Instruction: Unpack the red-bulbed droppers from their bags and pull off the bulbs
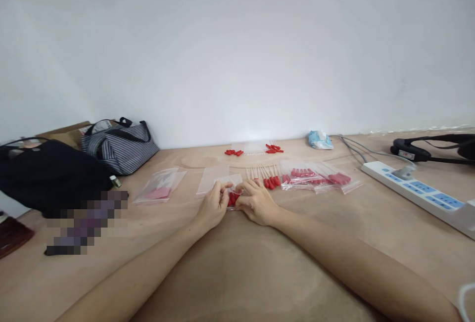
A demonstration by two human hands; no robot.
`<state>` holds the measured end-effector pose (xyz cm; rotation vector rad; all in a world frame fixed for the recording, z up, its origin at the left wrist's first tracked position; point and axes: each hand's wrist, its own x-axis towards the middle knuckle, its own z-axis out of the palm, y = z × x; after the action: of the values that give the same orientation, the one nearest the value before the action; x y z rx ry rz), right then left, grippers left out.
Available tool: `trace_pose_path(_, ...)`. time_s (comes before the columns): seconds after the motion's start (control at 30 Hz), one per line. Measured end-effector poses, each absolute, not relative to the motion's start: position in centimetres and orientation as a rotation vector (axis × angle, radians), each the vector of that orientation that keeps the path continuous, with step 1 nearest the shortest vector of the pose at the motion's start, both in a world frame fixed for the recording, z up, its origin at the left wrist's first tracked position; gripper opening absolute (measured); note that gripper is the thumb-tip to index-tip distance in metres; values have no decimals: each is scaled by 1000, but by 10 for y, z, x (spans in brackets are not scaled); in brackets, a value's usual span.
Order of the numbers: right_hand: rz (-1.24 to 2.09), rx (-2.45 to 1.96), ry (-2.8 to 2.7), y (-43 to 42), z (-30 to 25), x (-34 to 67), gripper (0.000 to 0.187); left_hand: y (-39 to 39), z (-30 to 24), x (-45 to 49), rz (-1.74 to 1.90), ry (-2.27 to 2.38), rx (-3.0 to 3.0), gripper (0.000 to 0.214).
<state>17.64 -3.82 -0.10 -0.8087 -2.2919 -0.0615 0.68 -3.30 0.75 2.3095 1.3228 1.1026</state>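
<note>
A clear plastic bag with red pieces [232, 199] in it lies on the table between my hands. My left hand [214, 206] is closed at its left side, fingers curled on the plastic. From the right, my right hand [258, 203] bends over the bag, thumb and fingers closed on its edge; the fingertips are partly hidden. Just beyond my right hand lie loose thin sticks with red ends [272, 182]. Flat clear bags [211, 181] are behind my left hand. To the right, filled clear bags [304, 176] with red pieces overlap one another.
Near the wall lie small red pieces [233, 153] and red-ended sticks [273, 149]. Another clear bag [159, 186] is at left, near a striped bag [122, 146] and a black bag [55, 176]. A power strip [419, 191] and black headgear [430, 149] occupy the right.
</note>
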Motion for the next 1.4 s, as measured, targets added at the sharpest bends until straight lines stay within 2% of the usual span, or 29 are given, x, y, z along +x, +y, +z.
trace_pose_path(0.13, 257, -768, -2201, -39, -3, 181, 11, -34, 7, 3, 1322, 1333, 2281, 9)
trace_pose_path(0.2, 426, -700, -2158, -42, -3, 186, 11, -37, 8, 0, 1326, 1195, 2361, 10)
trace_pose_path(0.3, 639, -673, -2110, -49, 1, 198, 10, -39, 12, -6, 1134, 908, 2526, 12)
trace_pose_path(0.43, 889, -710, -2078, -55, 4, 220, 6, -40, 16, -10, 858, 848, 2539, 25)
trace_pose_path(0.6, 848, -845, -1994, -49, -2, 235, 13, -42, 19, -10, 599, 728, 2630, 35)
trace_pose_path(0.67, 768, -906, -1965, -46, -4, 234, 5, -43, 21, -9, 573, 756, 2669, 35)
trace_pose_path(0.83, 500, -1061, -1982, -48, -4, 228, 17, -45, 23, -6, 631, 843, 2679, 29)
trace_pose_path(1.0, 613, -1050, -2077, -53, 2, 224, 24, -46, 22, -3, 678, 881, 2676, 25)
trace_pose_path(1.23, 675, -1077, -2156, -55, 13, 222, 48, -48, 22, -2, 675, 935, 2681, 25)
trace_pose_path(1.4, 933, -1177, -2113, -52, 15, 223, 45, -47, 21, -1, 675, 948, 2685, 24)
